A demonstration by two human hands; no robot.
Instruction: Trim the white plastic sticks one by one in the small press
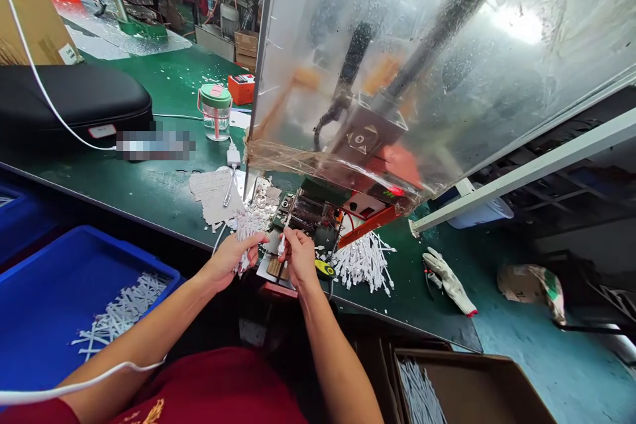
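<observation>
My left hand [229, 261] is closed around a bundle of short white cables [244, 228], whose ends stick out above and below the fingers. Close beside it, my right hand [301, 260] pinches a single white cable end [282, 245] between thumb and fingers. Both hands are at the front of a small bench machine [318, 209], whose upper part sits behind a cloudy clear shield [308, 33]. Right of the machine lies a pile of short white cables [365, 262] with plug ends. A yellow-and-black tool [324, 269] rests just beside my right hand.
White scraps [261, 209] and a torn cardboard sheet [213, 195] litter the green table [163, 192]. A lidded cup [215, 116] stands behind. A glove [450, 281] lies at right. The blue bin [44, 278] and cardboard box [477, 384] hold white cables.
</observation>
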